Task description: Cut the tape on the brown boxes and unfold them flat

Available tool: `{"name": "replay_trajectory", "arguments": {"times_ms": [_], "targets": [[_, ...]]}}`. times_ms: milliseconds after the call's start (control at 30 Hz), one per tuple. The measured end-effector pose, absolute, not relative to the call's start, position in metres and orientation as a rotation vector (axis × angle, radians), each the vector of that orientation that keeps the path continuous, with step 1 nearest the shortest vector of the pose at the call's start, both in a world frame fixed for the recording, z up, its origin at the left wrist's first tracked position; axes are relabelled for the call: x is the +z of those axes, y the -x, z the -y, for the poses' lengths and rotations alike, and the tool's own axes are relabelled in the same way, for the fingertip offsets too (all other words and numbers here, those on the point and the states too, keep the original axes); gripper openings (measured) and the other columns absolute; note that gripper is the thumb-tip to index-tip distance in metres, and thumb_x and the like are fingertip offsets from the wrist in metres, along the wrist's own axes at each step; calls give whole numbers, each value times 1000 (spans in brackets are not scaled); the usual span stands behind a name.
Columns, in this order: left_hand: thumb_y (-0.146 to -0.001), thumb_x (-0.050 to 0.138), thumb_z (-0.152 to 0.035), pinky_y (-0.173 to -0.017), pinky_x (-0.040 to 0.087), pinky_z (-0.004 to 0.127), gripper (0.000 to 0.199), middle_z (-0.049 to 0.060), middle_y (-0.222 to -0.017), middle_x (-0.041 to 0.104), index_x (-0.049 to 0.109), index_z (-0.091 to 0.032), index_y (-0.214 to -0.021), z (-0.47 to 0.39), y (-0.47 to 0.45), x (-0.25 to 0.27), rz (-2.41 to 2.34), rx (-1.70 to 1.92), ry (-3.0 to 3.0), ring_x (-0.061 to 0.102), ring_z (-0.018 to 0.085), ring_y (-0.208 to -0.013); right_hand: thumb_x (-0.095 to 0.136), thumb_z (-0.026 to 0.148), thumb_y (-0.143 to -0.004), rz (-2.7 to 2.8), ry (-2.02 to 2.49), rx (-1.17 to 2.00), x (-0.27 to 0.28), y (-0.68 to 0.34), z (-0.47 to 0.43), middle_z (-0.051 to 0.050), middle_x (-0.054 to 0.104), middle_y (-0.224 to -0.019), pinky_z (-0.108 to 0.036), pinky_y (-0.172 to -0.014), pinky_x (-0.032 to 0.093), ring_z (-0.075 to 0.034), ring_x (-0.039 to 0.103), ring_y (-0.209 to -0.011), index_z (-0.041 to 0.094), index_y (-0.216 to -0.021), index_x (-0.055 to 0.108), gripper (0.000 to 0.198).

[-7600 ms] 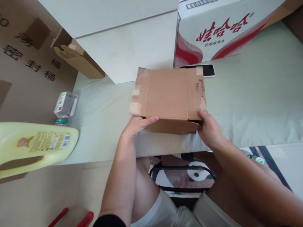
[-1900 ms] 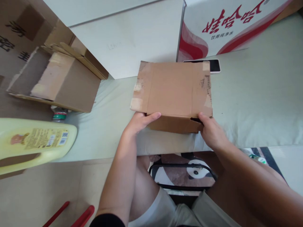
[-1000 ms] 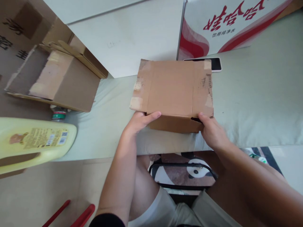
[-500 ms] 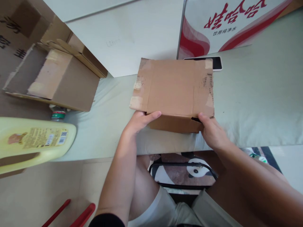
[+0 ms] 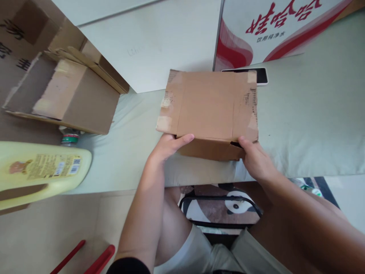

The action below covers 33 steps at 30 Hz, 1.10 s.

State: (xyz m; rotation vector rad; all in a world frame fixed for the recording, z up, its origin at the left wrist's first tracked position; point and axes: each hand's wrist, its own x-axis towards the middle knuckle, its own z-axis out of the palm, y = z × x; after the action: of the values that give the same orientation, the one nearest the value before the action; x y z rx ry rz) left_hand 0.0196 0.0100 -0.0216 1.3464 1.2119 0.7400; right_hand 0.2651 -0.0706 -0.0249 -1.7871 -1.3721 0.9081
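A brown cardboard box (image 5: 209,104) with worn, tape-torn side flaps sits on the pale green cloth near its front edge. My left hand (image 5: 168,147) grips the box's near left corner, its thumb along the front edge and the other fingers hidden under the flap. At the near right corner, my right hand (image 5: 256,156) holds the box, thumb on the top edge beside a small dark gap. The rest of that hand's fingers are out of sight behind the box and flap.
A phone (image 5: 262,76) lies partly behind the box. White cartons (image 5: 171,45) stand at the back. Leftward are an open cardboard box (image 5: 91,99), a bottle (image 5: 70,137) and a yellow jug (image 5: 57,167). Pale green cloth (image 5: 310,114) covers the surface; red handles (image 5: 99,259) show below.
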Motion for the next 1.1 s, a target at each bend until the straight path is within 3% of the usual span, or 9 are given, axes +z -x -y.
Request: {"name": "replay_trajectory", "arguments": {"times_ms": [633, 1100], "targets": [[-63, 84, -67, -120, 45, 50, 92, 17, -138, 70, 61, -19, -138, -10, -19, -22, -1202, 732, -1352, 58, 36, -140, 47, 47, -93, 1279, 1715, 1021, -16, -264, 69, -12, 79, -101, -52, -109, 53, -33, 69, -120, 24, -96, 76, 38], [-64, 84, -65, -121, 44, 46, 86, 14, -136, 72, 64, -21, -136, -9, -20, -21, -1201, 740, -1363, 58, 34, -139, 40, 46, -96, 1348, 1774, 956, -20, -262, 71, -13, 78, -99, -52, -103, 57, -34, 71, -115, 22, -104, 76, 45]]}}
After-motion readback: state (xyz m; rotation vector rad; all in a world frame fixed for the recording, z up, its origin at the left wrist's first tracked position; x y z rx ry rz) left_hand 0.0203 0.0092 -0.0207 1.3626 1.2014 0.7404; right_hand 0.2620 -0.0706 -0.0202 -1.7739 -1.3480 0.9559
